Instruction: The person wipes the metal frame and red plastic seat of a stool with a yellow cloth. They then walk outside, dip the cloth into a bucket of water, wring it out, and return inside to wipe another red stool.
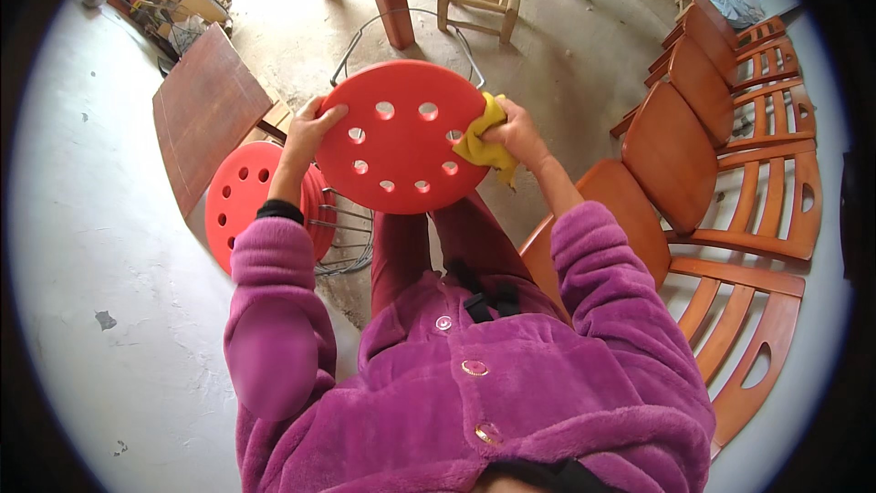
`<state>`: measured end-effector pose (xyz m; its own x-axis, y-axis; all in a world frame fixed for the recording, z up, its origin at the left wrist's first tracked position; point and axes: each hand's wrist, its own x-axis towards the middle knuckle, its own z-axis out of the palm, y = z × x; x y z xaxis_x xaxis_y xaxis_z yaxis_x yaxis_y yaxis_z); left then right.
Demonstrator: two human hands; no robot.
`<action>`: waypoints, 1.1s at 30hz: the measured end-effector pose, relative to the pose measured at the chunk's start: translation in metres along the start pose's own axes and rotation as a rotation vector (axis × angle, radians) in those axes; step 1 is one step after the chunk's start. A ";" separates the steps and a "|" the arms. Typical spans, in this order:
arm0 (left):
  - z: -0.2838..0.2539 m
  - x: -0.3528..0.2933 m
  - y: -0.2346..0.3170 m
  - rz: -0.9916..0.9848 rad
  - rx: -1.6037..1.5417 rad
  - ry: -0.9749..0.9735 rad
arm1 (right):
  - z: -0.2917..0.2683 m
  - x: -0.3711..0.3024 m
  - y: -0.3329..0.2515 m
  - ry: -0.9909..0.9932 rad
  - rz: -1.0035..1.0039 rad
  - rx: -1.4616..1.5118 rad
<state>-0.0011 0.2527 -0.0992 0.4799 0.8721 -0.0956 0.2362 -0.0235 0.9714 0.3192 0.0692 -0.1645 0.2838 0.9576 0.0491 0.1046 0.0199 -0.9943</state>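
Note:
In front of me I hold up a stool with a round red seat (pixel 406 151) pierced by a ring of several holes. Its thin metal legs curve out beyond the far edge. My left hand (pixel 310 128) grips the seat's left rim, thumb on top. At the right rim, my right hand (pixel 520 135) is closed on a yellow cloth (pixel 488 139), which lies against the seat's edge and hangs down a little. Below and left of the held stool is a stack of similar red stools (pixel 239 196) with metal legs.
A row of orange-brown wooden chairs (pixel 680 160) lines the right wall. Ahead are a low wooden stool (pixel 479 5) and a table's red-brown leg (pixel 388 0). A brown wooden board (pixel 205 114) leans at the left, near piled odds and ends (pixel 187 0).

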 end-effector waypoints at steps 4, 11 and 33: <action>0.014 0.033 -0.030 -0.061 -0.196 0.045 | -0.009 0.034 0.010 -0.076 0.168 0.100; 0.034 0.089 -0.072 -0.189 -0.243 0.082 | -0.017 0.070 0.029 -0.086 0.338 0.221; 0.085 0.273 -0.150 -0.310 -0.176 -0.068 | -0.064 0.192 0.120 0.151 0.596 0.140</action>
<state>0.1660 0.4528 -0.2898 0.4651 0.7896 -0.4002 0.2334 0.3267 0.9159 0.4469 0.2370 -0.2686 0.3872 0.7650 -0.5146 -0.2354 -0.4576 -0.8574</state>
